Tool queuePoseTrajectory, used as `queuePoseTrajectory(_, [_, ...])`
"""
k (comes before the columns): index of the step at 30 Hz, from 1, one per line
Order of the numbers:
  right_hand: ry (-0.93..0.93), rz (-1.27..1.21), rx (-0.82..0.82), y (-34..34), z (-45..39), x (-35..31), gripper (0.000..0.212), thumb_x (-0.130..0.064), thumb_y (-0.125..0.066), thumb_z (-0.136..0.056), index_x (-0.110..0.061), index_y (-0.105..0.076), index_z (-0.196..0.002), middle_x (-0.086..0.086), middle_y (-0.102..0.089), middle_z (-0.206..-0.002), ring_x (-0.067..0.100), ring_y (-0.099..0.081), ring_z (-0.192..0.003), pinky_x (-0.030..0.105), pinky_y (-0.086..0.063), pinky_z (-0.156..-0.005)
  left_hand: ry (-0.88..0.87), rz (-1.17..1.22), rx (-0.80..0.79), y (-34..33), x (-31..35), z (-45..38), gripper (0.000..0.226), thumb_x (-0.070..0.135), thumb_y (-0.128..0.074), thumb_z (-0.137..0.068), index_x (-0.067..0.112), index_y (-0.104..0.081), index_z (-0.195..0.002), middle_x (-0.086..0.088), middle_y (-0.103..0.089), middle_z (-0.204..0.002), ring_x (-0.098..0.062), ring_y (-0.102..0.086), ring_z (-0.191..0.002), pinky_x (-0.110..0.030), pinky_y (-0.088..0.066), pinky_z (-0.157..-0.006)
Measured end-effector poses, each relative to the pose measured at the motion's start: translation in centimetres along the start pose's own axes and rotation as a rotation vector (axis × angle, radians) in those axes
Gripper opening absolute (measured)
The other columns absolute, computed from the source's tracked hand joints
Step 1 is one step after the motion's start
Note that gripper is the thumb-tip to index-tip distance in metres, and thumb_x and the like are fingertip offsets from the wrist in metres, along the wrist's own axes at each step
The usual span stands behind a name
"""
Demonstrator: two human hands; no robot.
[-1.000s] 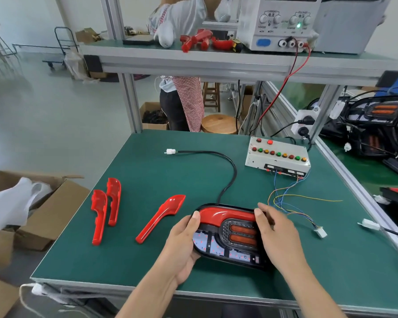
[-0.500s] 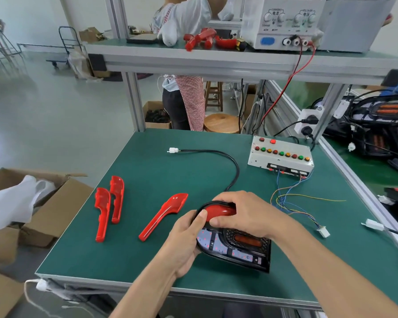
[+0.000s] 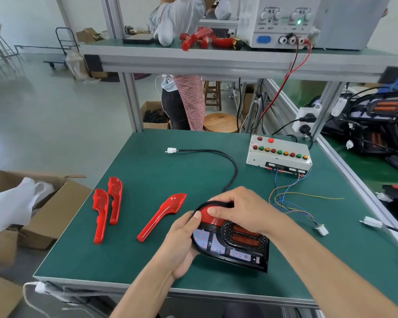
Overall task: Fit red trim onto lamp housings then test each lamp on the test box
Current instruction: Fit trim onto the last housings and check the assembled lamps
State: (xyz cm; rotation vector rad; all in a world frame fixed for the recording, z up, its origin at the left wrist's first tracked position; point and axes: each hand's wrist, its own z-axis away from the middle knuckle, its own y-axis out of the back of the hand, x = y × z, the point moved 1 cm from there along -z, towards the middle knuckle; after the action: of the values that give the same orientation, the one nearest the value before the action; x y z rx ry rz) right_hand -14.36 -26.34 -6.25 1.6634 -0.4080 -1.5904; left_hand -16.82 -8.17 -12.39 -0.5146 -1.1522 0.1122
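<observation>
A black lamp housing (image 3: 234, 246) lies near the front of the green table (image 3: 147, 171), with a red trim (image 3: 208, 215) seated along its upper left curve. My left hand (image 3: 182, 239) grips the housing's left end, thumb on the trim. My right hand (image 3: 239, 208) lies over the top of the housing, fingers curled and pressing on the trim. Three loose red trims lie to the left: two side by side (image 3: 106, 210) and one nearer (image 3: 162, 215). The white test box (image 3: 279, 154) with coloured buttons stands at the back right. The lamp's black cable ends in a white plug (image 3: 171, 150), unconnected.
Coloured wires (image 3: 292, 203) run from the test box to a white connector (image 3: 322, 230). A power supply (image 3: 278, 21) sits on the upper shelf. Open cardboard boxes (image 3: 44, 203) stand left of the table. Another person (image 3: 184, 99) stands behind the bench. More lamps (image 3: 377, 120) lie at right.
My right hand moved from the housing's right end across to its upper left and now presses on the red trim. The left hand has stayed on the left end.
</observation>
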Motion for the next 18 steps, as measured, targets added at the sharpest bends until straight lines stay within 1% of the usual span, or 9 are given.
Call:
queuePoseTrajectory(3, [-0.040,0.027,0.031,0.4,0.1,0.4,0.029,-0.057,-0.063,-0.094,-0.049,-0.067,-0.121,-0.027,-0.071,-0.116,-0.009,-0.064,-0.105,0.024,-0.048,-0.098,0.012,0.045,0.046,-0.9,0.3,-0.2,0.029,0.028,-0.061,-0.093,0.008,-0.076,-0.108,-0.019,-0.074,-0.116,-0.026,-0.073,-0.097,-0.034,-0.060,-0.074])
queuePoseTrajectory(5, [-0.105,-0.020,0.014,1.9,0.7,1.2,0.043,-0.061,-0.056,-0.096,-0.036,-0.067,-0.130,-0.022,-0.068,-0.127,-0.006,-0.061,-0.115,0.022,-0.043,-0.104,0.046,0.081,0.080,-1.0,0.3,-0.3,0.043,0.032,-0.063,-0.090,0.001,-0.071,-0.119,-0.020,-0.073,-0.118,-0.029,-0.072,-0.100,-0.037,-0.061,-0.079])
queuePoseTrajectory(7, [-0.156,0.015,0.006,3.5,2.2,2.9,0.052,-0.062,-0.049,-0.098,-0.018,-0.073,-0.110,-0.012,-0.076,-0.104,0.003,-0.066,-0.091,0.034,-0.048,-0.096,0.079,0.098,0.135,-0.6,0.3,-0.4,0.044,0.032,-0.061,-0.097,-0.002,-0.067,-0.125,-0.019,-0.073,-0.121,-0.032,-0.071,-0.104,-0.043,-0.058,-0.089])
queuePoseTrajectory(8, [-0.180,0.019,0.009,3.9,3.0,3.9,0.055,-0.060,-0.047,-0.099,-0.010,-0.070,-0.100,0.000,-0.073,-0.090,0.008,-0.058,-0.078,0.039,-0.050,-0.087,0.088,0.108,0.159,-0.1,0.2,-0.7,0.041,0.032,-0.060,-0.099,0.000,-0.070,-0.122,-0.018,-0.073,-0.120,-0.032,-0.072,-0.103,-0.044,-0.057,-0.091])
queuePoseTrajectory(9, [-0.205,-0.005,0.004,4.0,3.9,4.7,0.053,-0.056,-0.047,-0.101,-0.008,-0.068,-0.101,0.012,-0.071,-0.091,0.009,-0.054,-0.074,0.042,-0.052,-0.081,0.090,0.119,0.178,0.1,0.4,-0.9,0.036,0.033,-0.060,-0.099,0.005,-0.077,-0.114,-0.016,-0.075,-0.117,-0.030,-0.074,-0.099,-0.043,-0.059,-0.088])
queuePoseTrajectory(11, [-0.236,-0.201,0.001,2.9,5.9,5.5,0.031,-0.041,-0.051,-0.105,-0.022,-0.074,-0.109,0.007,-0.075,-0.091,0.011,-0.064,-0.073,0.034,-0.056,-0.070,0.097,0.135,0.207,0.1,0.9,-1.2,0.028,0.034,-0.063,-0.097,0.015,-0.084,-0.092,-0.013,-0.077,-0.111,-0.027,-0.076,-0.089,-0.041,-0.059,-0.085])
queuePoseTrajectory(13, [-0.237,-0.482,0.074,1.1,6.9,5.8,0.024,-0.026,-0.054,-0.105,-0.032,-0.074,-0.117,0.004,-0.078,-0.092,0.013,-0.072,-0.075,0.023,-0.055,-0.065,0.118,0.134,0.198,0.1,1.1,-1.5,0.026,0.034,-0.065,-0.094,0.019,-0.084,-0.085,-0.011,-0.078,-0.108,-0.026,-0.077,-0.086,-0.043,-0.058,-0.089])
queuePoseTrajectory(15, [-0.257,-0.608,0.236,-0.5,7.3,6.5,0.025,-0.018,-0.057,-0.103,-0.027,-0.074,-0.121,0.005,-0.079,-0.091,0.014,-0.072,-0.072,0.022,-0.055,-0.063,0.130,0.092,0.157,-0.2,1.3,-1.3,0.023,0.035,-0.070,-0.088,0.017,-0.084,-0.092,-0.012,-0.078,-0.109,-0.027,-0.076,-0.091,-0.040,-0.061,-0.083])
queuePoseTrajectory(18, [-0.261,-0.705,0.387,-2.5,7.8,7.0,0.023,-0.017,-0.065,-0.098,-0.030,-0.080,-0.109,0.004,-0.079,-0.090,0.009,-0.068,-0.069,0.022,-0.056,-0.062,0.135,0.098,0.131,0.0,1.3,-0.9,0.044,0.030,-0.072,-0.081,0.003,-0.075,-0.115,-0.017,-0.075,-0.116,-0.032,-0.074,-0.099,-0.041,-0.062,-0.082])
